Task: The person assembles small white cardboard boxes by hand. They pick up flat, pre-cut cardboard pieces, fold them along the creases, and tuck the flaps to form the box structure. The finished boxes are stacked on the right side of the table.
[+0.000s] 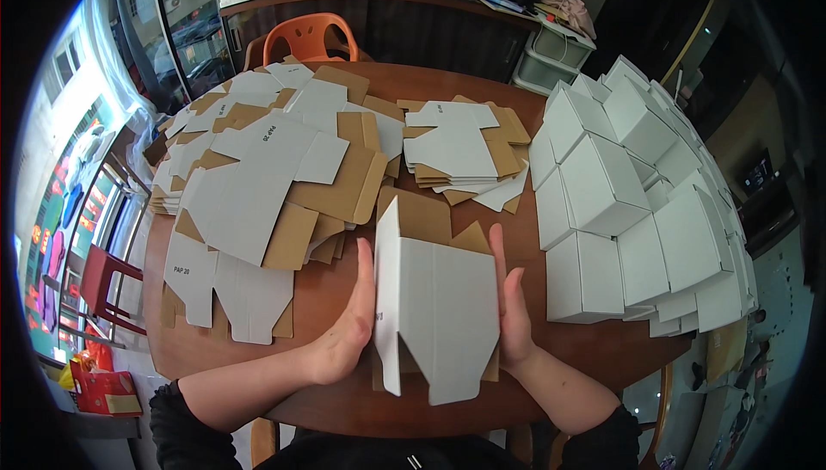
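A partly folded cardboard box (447, 298), white outside and brown inside, stands at the table's near edge in front of me. Its upper end gapes, and white flaps hang loose at its lower end. My left hand (351, 328) is flat and upright along the box's left side, fingers stretched out and together. Along the right side, my right hand (514, 311) is held the same way, its thumb raised. The box is between the two palms; whether both press on it I cannot tell.
Flat box blanks (249, 169) lie in a large overlapping heap on the left, with a smaller stack (452, 139) at the middle back. Finished white boxes (594, 186) are piled high along the right side of the wooden table (413, 83). An orange chair (310, 36) stands behind it.
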Demonstrator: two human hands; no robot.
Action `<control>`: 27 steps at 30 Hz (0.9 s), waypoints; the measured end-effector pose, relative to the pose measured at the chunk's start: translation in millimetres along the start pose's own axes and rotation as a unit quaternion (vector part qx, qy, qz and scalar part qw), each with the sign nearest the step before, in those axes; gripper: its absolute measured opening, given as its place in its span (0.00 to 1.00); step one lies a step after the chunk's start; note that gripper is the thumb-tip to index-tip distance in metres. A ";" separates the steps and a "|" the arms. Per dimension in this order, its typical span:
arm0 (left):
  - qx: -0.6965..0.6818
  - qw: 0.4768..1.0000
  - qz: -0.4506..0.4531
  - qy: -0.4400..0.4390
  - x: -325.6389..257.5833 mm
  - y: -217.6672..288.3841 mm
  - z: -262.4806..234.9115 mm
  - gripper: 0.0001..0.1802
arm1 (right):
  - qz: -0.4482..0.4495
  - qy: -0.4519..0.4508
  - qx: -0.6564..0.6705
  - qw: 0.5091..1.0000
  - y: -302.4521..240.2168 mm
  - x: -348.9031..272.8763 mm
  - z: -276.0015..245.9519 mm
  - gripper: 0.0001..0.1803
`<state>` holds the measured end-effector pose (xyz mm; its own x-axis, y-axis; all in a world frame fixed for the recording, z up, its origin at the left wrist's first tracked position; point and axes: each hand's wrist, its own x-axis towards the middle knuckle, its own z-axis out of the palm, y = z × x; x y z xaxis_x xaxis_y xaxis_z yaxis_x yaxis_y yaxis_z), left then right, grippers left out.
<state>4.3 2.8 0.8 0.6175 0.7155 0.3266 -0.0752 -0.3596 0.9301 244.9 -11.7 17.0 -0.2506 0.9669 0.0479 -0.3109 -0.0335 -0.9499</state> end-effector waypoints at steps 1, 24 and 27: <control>-0.013 1.000 0.007 -0.009 0.1 3.0 1.9 0.58 | -0.025 -0.021 -0.018 0.999 1.8 0.6 1.1 0.45; -0.011 0.996 -0.043 0.072 -8.9 25.3 8.6 0.53 | -0.038 -0.085 -0.034 0.995 8.5 -8.5 8.1 0.53; -0.069 0.993 -0.052 0.078 -9.9 26.6 10.6 0.53 | -0.051 -0.068 -0.053 0.995 8.2 -10.8 14.2 0.54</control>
<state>4.5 -20.2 20.5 0.4991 0.8326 0.2401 -0.1305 -0.2017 0.9707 232.1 -26.0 13.0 -0.3463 0.9205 0.1808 -0.2453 0.0972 -0.9646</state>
